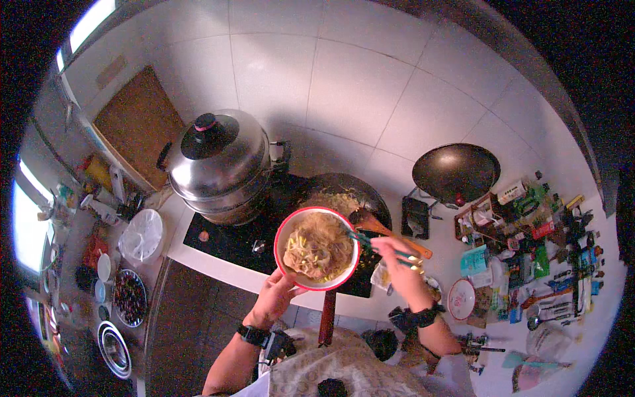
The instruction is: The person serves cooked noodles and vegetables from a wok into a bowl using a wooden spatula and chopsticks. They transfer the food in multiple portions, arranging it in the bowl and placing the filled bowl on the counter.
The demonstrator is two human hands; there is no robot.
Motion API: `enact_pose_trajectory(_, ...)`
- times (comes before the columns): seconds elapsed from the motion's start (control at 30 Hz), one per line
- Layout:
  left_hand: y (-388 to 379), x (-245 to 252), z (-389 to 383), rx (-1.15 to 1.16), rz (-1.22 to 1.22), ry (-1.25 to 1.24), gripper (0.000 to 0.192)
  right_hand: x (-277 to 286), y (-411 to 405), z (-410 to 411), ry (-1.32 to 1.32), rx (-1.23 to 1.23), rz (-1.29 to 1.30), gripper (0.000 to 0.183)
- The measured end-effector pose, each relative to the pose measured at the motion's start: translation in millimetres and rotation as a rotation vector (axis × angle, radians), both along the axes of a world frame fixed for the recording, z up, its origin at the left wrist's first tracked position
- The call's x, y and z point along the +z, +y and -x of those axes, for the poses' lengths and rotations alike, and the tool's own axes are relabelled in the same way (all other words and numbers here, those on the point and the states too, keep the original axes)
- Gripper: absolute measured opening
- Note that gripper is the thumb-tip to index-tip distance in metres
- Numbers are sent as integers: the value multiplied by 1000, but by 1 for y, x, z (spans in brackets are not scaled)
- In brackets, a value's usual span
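Observation:
My left hand [276,294] grips the lower left edge of a red-rimmed white bowl [322,288]. Inside the bowl are thin noodles mixed with bean sprouts [307,253]. In my right hand [401,263] is a pair of dark green chopsticks [366,240] with gold-coloured ends. Their tips reach the noodles at the bowl's right side. Behind and partly hidden by the bowl, a dark wok [374,193] holds more noodles and sprouts. A wooden spatula [392,233] rests in the wok, its handle over the right side. The wok's wooden handle [327,317] points towards me.
A lidded steel steamer pot [223,168] stands left on the black cooktop [218,241]. A second wok [456,171] leans on the right wall, near seasoning bottles [526,208] and a patterned bowl [461,299]. Leftward are a bag-covered bowl [142,235] and a plate of dark food [130,297].

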State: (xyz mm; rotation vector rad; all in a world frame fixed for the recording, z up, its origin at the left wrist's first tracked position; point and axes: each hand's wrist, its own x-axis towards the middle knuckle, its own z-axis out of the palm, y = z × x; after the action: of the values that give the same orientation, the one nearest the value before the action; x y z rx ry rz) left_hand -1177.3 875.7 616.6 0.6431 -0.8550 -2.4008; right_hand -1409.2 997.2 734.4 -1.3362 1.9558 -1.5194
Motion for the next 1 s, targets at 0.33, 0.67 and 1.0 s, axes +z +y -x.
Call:
enact_pose_trajectory(0.33,1,14,3,7,-15,14,34,-5,-10,-30,239,143,64,13)
enact_pose_trajectory(0.67,5,19,3,81,-3,-24,34,10,38,19,-138,-208,86,30)
enact_pose_trajectory(1.0,4,24,1,79,-60,-36,32,-14,36,1,36,-285,-29,23)
